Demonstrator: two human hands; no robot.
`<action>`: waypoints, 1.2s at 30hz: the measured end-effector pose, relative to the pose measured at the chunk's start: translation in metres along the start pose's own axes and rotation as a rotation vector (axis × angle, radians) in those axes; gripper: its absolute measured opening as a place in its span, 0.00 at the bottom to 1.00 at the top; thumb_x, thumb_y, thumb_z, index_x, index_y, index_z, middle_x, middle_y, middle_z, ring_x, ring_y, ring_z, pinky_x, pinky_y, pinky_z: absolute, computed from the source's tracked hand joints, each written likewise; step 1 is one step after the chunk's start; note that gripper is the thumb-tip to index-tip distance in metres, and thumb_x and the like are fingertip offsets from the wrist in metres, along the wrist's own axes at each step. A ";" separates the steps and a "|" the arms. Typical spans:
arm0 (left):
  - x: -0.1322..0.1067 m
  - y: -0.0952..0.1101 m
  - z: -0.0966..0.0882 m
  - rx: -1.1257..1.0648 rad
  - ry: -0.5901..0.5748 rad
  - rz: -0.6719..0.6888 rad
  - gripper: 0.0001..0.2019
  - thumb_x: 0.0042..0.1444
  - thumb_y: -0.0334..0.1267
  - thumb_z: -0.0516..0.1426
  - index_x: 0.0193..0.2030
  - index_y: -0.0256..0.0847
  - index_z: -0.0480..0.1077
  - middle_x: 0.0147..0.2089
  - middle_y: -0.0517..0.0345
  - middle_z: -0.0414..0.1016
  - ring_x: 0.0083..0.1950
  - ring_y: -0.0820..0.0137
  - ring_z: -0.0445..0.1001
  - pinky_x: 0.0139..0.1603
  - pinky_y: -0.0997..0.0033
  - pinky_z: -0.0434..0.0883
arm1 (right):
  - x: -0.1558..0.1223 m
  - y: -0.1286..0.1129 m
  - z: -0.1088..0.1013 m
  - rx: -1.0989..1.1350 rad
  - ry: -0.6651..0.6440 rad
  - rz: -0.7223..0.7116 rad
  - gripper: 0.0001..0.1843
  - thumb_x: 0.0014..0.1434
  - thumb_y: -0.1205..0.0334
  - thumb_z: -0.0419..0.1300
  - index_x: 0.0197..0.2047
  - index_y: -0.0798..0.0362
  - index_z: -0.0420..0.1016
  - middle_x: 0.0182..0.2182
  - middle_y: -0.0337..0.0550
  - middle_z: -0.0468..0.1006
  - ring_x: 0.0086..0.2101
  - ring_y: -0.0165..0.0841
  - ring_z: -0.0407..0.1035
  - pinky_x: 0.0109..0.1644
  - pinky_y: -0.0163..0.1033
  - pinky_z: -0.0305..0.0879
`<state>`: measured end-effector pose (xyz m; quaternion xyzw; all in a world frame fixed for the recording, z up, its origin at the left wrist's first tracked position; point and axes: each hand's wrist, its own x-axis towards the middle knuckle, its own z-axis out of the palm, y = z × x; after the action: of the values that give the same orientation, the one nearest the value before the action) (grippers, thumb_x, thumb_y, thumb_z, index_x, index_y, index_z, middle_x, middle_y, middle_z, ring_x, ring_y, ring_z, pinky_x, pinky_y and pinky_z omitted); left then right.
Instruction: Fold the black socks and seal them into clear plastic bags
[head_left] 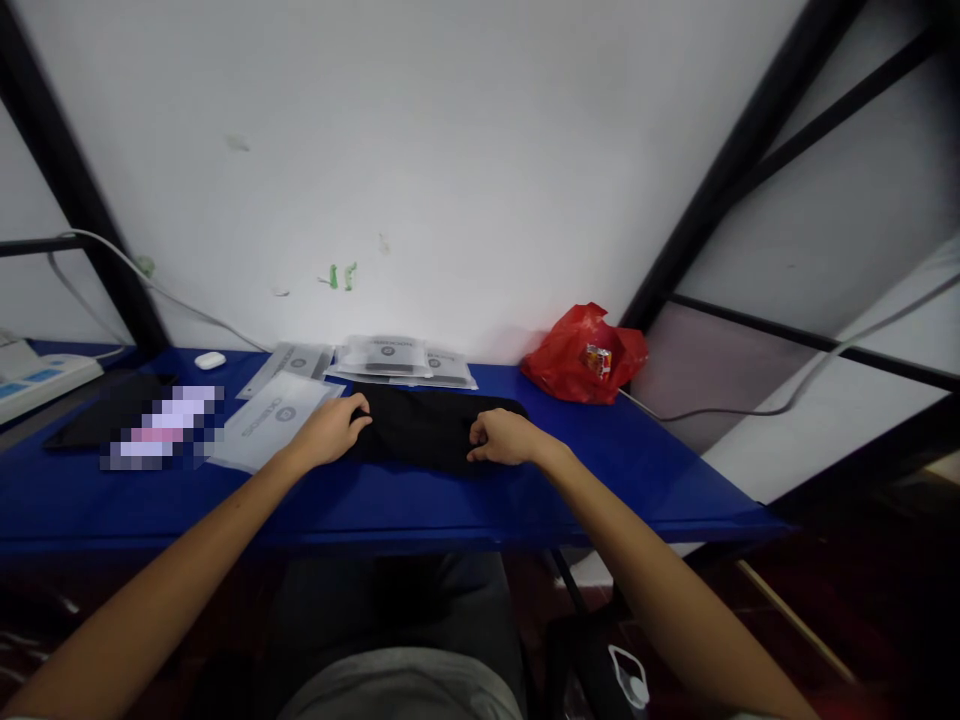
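Standing against a scuffed white wall [465, 150], the blue table [637, 445] bore a black cloth [420, 430] near its middle, frosted printed bags [259, 430] beside and behind, probably for easy reach. Left hand [332, 430] and right hand [508, 437] curled towards the cloth's opposite ends, seemingly keeping it flat; whether either grip clenched fabric was unclear.

Between the left forearm [202, 530] and right forearm [652, 545], I see open worktop [420, 510] in front of the black cloth [416, 425]. Behind it, frosted zip bags [386, 352] crowd the way to the wall [450, 180]; on the right, bare worktop runs back to the red plastic bag [566, 365].
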<state>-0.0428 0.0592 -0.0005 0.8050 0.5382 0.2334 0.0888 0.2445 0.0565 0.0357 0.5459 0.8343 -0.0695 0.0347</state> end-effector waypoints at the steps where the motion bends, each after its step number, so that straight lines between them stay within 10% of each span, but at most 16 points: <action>1: 0.000 -0.001 0.000 -0.002 0.001 -0.004 0.05 0.57 0.37 0.50 0.37 0.42 0.66 0.35 0.55 0.72 0.38 0.65 0.70 0.38 0.67 0.63 | 0.001 -0.001 0.000 0.007 -0.013 -0.005 0.04 0.47 0.60 0.66 0.28 0.49 0.76 0.27 0.39 0.77 0.28 0.33 0.69 0.28 0.35 0.55; 11: 0.002 0.007 -0.003 -0.189 0.201 -0.039 0.04 0.57 0.36 0.51 0.38 0.41 0.64 0.38 0.55 0.73 0.39 0.67 0.70 0.43 0.66 0.65 | 0.003 0.004 -0.003 0.187 0.283 -0.076 0.04 0.52 0.70 0.56 0.32 0.53 0.68 0.29 0.40 0.74 0.30 0.30 0.66 0.34 0.34 0.57; 16: -0.010 0.013 -0.044 -0.587 -0.177 -0.018 0.18 0.60 0.51 0.46 0.46 0.41 0.65 0.29 0.58 0.72 0.30 0.69 0.71 0.35 0.66 0.68 | -0.038 0.003 -0.030 0.599 -0.052 -0.170 0.10 0.58 0.55 0.55 0.33 0.53 0.68 0.26 0.39 0.75 0.28 0.30 0.70 0.33 0.35 0.63; 18: -0.011 0.015 -0.048 -0.642 -0.235 -0.023 0.23 0.61 0.54 0.42 0.48 0.39 0.65 0.31 0.55 0.74 0.31 0.68 0.73 0.37 0.64 0.70 | -0.045 0.001 -0.030 0.591 0.012 -0.146 0.14 0.60 0.51 0.52 0.34 0.53 0.69 0.27 0.41 0.77 0.30 0.31 0.71 0.35 0.36 0.65; 22: -0.005 0.016 -0.016 -0.265 -0.046 -0.057 0.27 0.57 0.56 0.47 0.53 0.37 0.65 0.52 0.44 0.72 0.53 0.59 0.70 0.53 0.59 0.65 | -0.024 0.003 -0.001 0.265 0.418 -0.033 0.16 0.62 0.54 0.52 0.46 0.55 0.72 0.46 0.52 0.76 0.47 0.39 0.70 0.51 0.43 0.63; 28: 0.006 0.004 0.035 0.153 -0.225 -0.178 0.36 0.59 0.57 0.41 0.67 0.31 0.50 0.71 0.40 0.42 0.71 0.53 0.39 0.66 0.49 0.46 | 0.020 0.019 0.054 0.130 0.221 0.119 0.33 0.64 0.46 0.45 0.65 0.60 0.55 0.65 0.57 0.51 0.65 0.44 0.44 0.66 0.52 0.43; 36: 0.005 -0.003 0.038 0.144 -0.173 -0.168 0.35 0.59 0.57 0.41 0.67 0.35 0.51 0.71 0.47 0.43 0.71 0.57 0.40 0.67 0.53 0.43 | 0.027 0.030 0.068 0.165 0.322 0.113 0.32 0.64 0.46 0.45 0.63 0.59 0.59 0.64 0.55 0.55 0.64 0.42 0.47 0.66 0.49 0.45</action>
<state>-0.0259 0.0695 -0.0338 0.7784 0.6094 0.1157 0.0961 0.2602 0.0826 -0.0378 0.5968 0.7886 -0.0473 -0.1404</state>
